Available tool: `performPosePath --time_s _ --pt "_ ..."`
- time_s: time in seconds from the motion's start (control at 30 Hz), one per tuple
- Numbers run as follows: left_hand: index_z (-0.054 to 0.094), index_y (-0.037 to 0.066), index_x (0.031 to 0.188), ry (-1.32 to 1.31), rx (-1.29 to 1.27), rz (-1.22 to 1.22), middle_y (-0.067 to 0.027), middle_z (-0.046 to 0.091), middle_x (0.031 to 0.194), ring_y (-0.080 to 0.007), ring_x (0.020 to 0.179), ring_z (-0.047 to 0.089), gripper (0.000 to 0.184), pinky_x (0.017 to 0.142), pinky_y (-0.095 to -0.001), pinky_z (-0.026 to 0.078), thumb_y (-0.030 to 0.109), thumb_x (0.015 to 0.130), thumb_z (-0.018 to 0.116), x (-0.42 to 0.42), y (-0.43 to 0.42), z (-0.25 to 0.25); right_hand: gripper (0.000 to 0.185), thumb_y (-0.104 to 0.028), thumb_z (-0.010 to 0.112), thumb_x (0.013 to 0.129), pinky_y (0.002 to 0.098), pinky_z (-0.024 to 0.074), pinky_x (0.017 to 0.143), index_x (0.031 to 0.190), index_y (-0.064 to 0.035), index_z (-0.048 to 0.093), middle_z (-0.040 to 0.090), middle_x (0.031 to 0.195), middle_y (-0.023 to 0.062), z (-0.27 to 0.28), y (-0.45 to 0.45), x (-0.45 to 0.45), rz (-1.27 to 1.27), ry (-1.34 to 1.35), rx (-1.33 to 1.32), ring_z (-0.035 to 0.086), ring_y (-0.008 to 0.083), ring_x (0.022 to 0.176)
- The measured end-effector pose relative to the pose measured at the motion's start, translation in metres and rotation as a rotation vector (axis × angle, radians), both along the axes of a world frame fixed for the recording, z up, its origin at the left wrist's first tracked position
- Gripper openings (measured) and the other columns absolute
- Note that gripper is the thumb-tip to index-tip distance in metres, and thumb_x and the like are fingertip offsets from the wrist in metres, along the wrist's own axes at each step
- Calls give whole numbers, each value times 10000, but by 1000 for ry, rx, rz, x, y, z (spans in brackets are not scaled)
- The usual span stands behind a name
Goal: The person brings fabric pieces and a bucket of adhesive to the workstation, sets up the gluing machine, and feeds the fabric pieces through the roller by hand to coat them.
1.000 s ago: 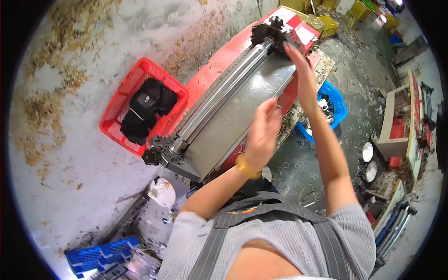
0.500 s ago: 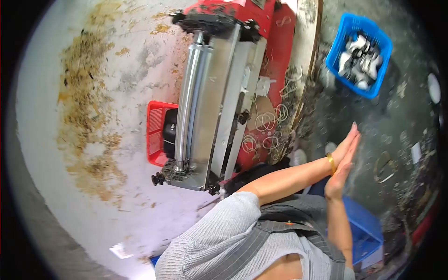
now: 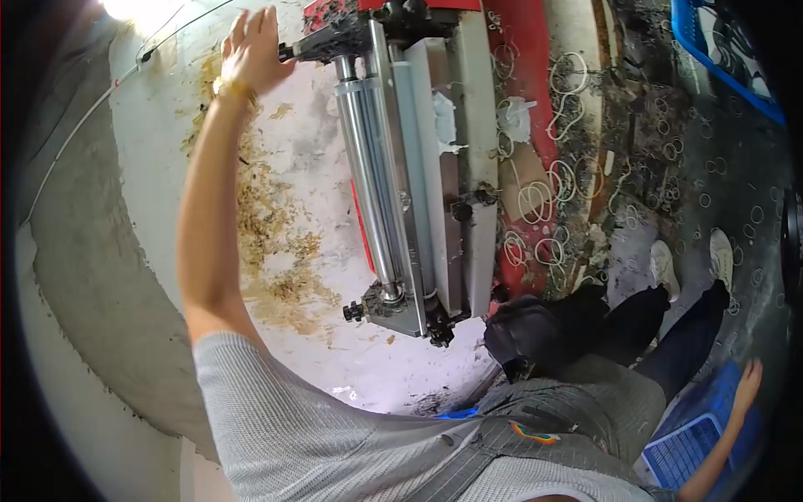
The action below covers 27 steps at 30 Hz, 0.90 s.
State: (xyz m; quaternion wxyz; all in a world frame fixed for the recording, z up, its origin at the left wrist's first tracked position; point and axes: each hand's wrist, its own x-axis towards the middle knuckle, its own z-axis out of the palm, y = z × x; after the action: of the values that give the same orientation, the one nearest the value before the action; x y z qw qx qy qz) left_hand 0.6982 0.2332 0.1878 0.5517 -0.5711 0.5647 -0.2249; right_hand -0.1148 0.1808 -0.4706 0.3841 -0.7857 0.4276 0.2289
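My left hand is raised at the upper left, fingers apart and nothing held, close to a black knob at the far end of the machine. My right hand hangs low at the far right, fingers stretched, near a blue basket. Between the hands, the machine shows a shiny metal roller, grey metal plates and black knobs at its near end. A yellow band circles my left wrist.
White loops of cord lie on the red surface beside the machine. A blue basket with black and white pieces stands at the upper right. A black bag is by my legs. The stained wall is behind the machine.
My hands, pressed together half a second ago, are now far apart: the left has risen to the upper left, the right has dropped to the lower right. The view has turned toward the wall.
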Motion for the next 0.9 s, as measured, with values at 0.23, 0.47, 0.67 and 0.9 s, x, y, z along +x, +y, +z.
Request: performPosePath --time_s 0.23,0.47,0.67,0.9 --pt "546 -1 889 -117 214 1431 -52 605 730 -109 615 595 426 513 -223 494 241 617 766 68 -47 -17 340 -203 458 925 311 421 863 1114 77 490 582 1075 201 -20 64 -42 -379 -157 318 570 270 985" --pt "465 -14 962 -99 508 1005 -170 600 736 -294 661 614 426 540 -400 487 64 601 678 71 -30 -9 306 -220 461 922 313 428 839 1059 50 504 594 1023 189 -4 94 -81 -470 -94 441 575 257 948" --pt "420 41 1000 -44 80 372 -181 577 841 -365 780 595 214 645 -443 494 63 791 461 59 40 -5 293 -220 443 924 328 433 803 1025 47 505 598 1000 193 -16 99 -81 -335 136 441 575 273 933" --pt "369 23 1039 118 -2 592 -175 486 970 -328 908 531 500 765 -372 468 122 664 684 61 23 5 240 -200 449 924 247 416 661 1015 9 525 572 882 62 -6 79 -34 -593 -181 505 509 129 735"
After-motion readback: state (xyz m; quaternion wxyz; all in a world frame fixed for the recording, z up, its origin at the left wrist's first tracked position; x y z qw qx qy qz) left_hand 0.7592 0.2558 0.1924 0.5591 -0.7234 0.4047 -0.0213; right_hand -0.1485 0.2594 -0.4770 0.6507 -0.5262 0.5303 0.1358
